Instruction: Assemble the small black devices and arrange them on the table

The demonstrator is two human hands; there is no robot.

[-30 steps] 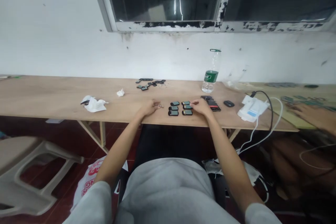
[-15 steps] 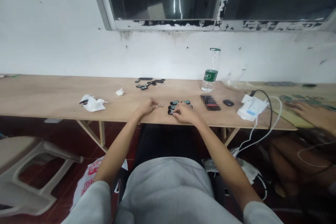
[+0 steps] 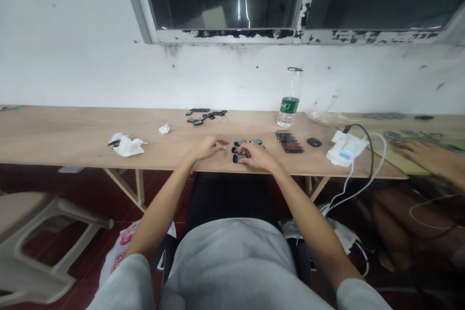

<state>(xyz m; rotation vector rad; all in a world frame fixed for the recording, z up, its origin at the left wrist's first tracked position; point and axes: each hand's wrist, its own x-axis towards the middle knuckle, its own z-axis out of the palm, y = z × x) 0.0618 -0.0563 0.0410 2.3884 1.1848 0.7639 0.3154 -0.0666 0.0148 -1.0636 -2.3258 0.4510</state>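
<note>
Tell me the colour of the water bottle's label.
Green: the bottle label shows best in the head view.

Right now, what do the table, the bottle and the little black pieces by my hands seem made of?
Table: pale wood or wood-look laminate, matte, grain streaks showing. Bottle: clear plastic, see-through, green label. Small black pieces: probably plastic, dark casing with teal faces; too small to be sure.

Blk/teal fobs (image 3: 240, 143), tan tbl (image 3: 72, 131)

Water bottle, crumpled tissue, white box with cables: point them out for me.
water bottle (image 3: 289, 106): head view, on its green label.
crumpled tissue (image 3: 127, 145): head view, on its middle.
white box (image 3: 344, 149): head view, on its top face.
</note>
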